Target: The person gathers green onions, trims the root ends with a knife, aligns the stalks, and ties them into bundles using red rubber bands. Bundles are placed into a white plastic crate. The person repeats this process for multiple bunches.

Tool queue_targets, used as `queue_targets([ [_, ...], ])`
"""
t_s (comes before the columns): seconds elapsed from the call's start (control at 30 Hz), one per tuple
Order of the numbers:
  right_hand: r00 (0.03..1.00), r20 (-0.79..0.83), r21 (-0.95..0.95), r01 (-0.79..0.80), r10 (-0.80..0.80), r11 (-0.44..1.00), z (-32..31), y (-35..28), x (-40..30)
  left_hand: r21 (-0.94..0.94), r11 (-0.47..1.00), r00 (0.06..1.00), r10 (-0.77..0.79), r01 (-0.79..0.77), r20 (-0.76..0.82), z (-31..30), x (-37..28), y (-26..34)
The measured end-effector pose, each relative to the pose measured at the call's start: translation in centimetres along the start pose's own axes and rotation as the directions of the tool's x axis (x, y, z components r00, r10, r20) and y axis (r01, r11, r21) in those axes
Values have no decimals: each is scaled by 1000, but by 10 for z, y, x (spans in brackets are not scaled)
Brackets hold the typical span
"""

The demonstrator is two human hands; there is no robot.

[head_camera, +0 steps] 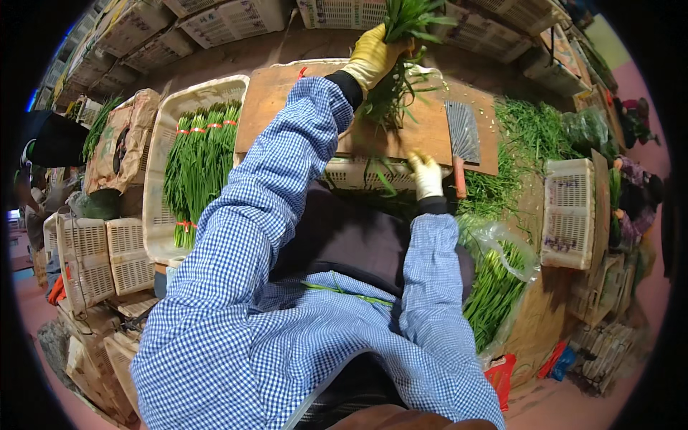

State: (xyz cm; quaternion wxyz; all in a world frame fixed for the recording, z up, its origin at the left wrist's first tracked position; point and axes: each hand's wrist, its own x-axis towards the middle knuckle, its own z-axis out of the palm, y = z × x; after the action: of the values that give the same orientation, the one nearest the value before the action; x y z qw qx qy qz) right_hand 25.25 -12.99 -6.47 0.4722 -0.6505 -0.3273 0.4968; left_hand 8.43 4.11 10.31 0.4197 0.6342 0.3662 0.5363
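My left hand (379, 56), in a yellow-and-white glove, is raised over the far side of a wooden board (279, 102), shut on a bunch of long green leafy stalks (408, 21). Loose blades hang beneath it, blurred. My right hand (427, 172), in a similar glove, is at the board's near edge; its fingers are blurred and its grip is unclear. Right of it a wide-bladed cleaver (462, 131) with a red handle lies on the board. At the left, green bundles tied with red bands (201, 156) fill much of a white plastic crate (153, 199).
Cut leaves (537, 129) are heaped right of the board. An open plastic bag of green stalks (494, 295) lies beside my right arm. White crates (567, 215) stand at the right, the left (86, 263) and along the far side. Other people are at both far edges.
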Motion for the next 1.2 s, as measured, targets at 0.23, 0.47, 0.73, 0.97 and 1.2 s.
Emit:
queue_targets([
  [0.23,986,-92,39,145,-141,989,9,-3,12,-187,981,997,62,-52,52,-22,1,-23],
  [0.47,967,1,69,254,-254,965,13,-73,11,-496,868,989,94,-25,115,-50,-23,43],
  [0.73,889,47,-300,448,-456,842,62,-85,15,-521,844,984,174,-128,41,-64,-68,101],
  [0.97,970,-97,-502,145,-222,852,45,-46,-35,-803,568,915,397,-180,76,-121,-90,146],
  [1.2,951,301,-732,276,-68,623,-21,-16,-90,-824,536,816,550,-185,175,-162,-110,198],
])
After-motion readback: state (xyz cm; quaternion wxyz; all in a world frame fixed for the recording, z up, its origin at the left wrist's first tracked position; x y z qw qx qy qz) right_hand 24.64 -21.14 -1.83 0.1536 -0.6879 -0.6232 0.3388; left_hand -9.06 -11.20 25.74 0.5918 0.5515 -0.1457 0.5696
